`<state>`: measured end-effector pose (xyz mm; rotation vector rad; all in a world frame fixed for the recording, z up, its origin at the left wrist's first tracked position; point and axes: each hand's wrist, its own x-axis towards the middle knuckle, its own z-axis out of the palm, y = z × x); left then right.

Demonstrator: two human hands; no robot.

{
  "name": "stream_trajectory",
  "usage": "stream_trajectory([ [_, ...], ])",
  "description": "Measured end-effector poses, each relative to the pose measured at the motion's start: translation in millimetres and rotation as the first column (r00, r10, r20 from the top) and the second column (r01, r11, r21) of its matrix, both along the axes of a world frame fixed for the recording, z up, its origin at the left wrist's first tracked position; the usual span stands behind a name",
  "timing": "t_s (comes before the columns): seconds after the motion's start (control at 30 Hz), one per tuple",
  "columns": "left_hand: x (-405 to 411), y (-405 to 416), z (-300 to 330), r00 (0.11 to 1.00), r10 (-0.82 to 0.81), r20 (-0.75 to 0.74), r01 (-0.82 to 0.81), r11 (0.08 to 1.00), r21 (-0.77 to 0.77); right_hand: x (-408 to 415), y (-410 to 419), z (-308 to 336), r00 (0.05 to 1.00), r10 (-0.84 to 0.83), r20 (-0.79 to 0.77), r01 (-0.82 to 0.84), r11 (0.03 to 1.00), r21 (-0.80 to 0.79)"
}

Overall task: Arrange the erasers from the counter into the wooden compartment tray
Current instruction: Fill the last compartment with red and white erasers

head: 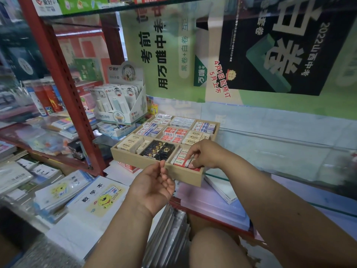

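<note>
R hand [202, 153] pinching red-white eraser [181, 162] in near-right compartment of wooden tray [185, 176]. L hand [154, 182] palm-up, fingers loosely curled, holding nothing, just before tray front.

Tan wooden tray [185, 176] holds red-white, cream and black-gold erasers [157, 149].

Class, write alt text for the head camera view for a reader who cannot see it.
A person's right hand pinches a red-and-white eraser in the near right compartment of a wooden tray full of boxed erasers. The left hand hovers open, palm up, at the tray's front edge, with notebooks stacked below.
</note>
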<state>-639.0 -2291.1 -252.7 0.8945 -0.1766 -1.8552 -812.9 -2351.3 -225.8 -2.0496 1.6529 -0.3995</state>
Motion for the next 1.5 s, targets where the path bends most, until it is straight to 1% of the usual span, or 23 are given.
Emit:
stream_trajectory([
  [0.3, -0.5, 0.7, 0.3, 1.000, -0.007, 0.003, 0.007, 1.000, -0.003, 3.4, -1.6, 11.5, 0.996, 0.003, -0.088, 0.003, 0.997, 0.075],
  [0.6, 0.8, -0.5, 1.4, 1.000, -0.011, -0.004, 0.011, 1.000, -0.005, 9.0, -3.3, 17.7, 0.982, 0.025, -0.189, -0.006, 0.995, 0.103],
  [0.77, -1.6, -2.6, 4.0, 1.000, -0.021, -0.005, 0.021, 1.000, 0.011, 12.8, -10.0, 16.5, 0.986, 0.032, -0.165, -0.012, 0.993, 0.119],
  [0.87, -2.4, -6.7, 4.6, 1.000, -0.024, 0.001, 0.024, 1.000, 0.012, 14.7, -12.7, 17.7, 0.988, 0.031, -0.154, -0.005, 0.987, 0.160],
  [1.0, -8.2, -9.5, 2.1, 0.997, -0.049, 0.055, 0.048, 0.999, 0.014, 13.1, -18.3, 17.5, 0.988, 0.029, -0.150, 0.002, 0.979, 0.202],
  [1.07, -10.4, -10.9, -0.1, 0.992, -0.060, 0.111, 0.058, 0.998, 0.018, 12.5, -21.3, 18.6, 0.991, 0.025, -0.134, 0.007, 0.973, 0.232],
  [1.13, -13.7, -10.8, -0.6, 0.976, -0.082, 0.204, 0.083, 0.997, 0.006, 11.8, -22.2, 18.4, 0.990, 0.037, -0.133, -0.002, 0.967, 0.254],
  [1.2, -17.9, -10.2, -0.5, 0.934, -0.115, 0.338, 0.132, 0.991, -0.027, 11.7, -21.3, 16.8, 0.991, 0.039, -0.130, -0.007, 0.971, 0.238],
  [1.23, -19.4, -11.9, -1.1, 0.892, -0.124, 0.435, 0.163, 0.985, -0.054, 12.3, -20.8, 15.5, 0.991, 0.034, -0.133, -0.004, 0.976, 0.217],
  [1.27, -20.4, -12.9, 0.0, 0.817, -0.124, 0.563, 0.204, 0.976, -0.080, 12.7, -20.1, 14.1, 0.991, 0.029, -0.134, -0.003, 0.980, 0.197],
  [1.3, -21.1, -14.7, 0.1, 0.682, -0.105, 0.724, 0.258, 0.961, -0.104, 12.6, -19.7, 12.3, 0.991, 0.026, -0.132, -0.001, 0.983, 0.184],
  [1.33, -20.4, -16.8, -1.2, 0.473, -0.054, 0.879, 0.341, 0.931, -0.127, 12.2, -19.5, 11.5, 0.992, 0.023, -0.125, -0.001, 0.984, 0.177],
  [1.37, -17.8, -19.0, -4.9, 0.214, 0.043, 0.976, 0.447, 0.884, -0.137, 11.6, -19.3, 11.3, 0.993, 0.016, -0.116, 0.005, 0.984, 0.177],
  [1.4, -14.7, -19.6, -7.7, -0.038, 0.143, 0.989, 0.535, 0.839, -0.101, 11.1, -18.7, 11.2, 0.994, 0.009, -0.109, 0.011, 0.984, 0.180],
  [1.43, -11.8, -19.4, -7.8, -0.220, 0.217, 0.951, 0.576, 0.816, -0.053, 11.1, -18.3, 11.0, 0.994, 0.003, -0.107, 0.016, 0.983, 0.181],
  [1.47, -9.4, -20.3, -6.3, -0.324, 0.255, 0.911, 0.588, 0.809, -0.018, 11.5, -17.9, 10.8, 0.994, -0.002, -0.107, 0.021, 0.984, 0.180],
  [1.5, -7.5, -22.3, -5.8, -0.381, 0.274, 0.883, 0.590, 0.807, 0.004, 12.3, -17.5, 11.0, 0.994, -0.006, -0.112, 0.026, 0.984, 0.177],
])
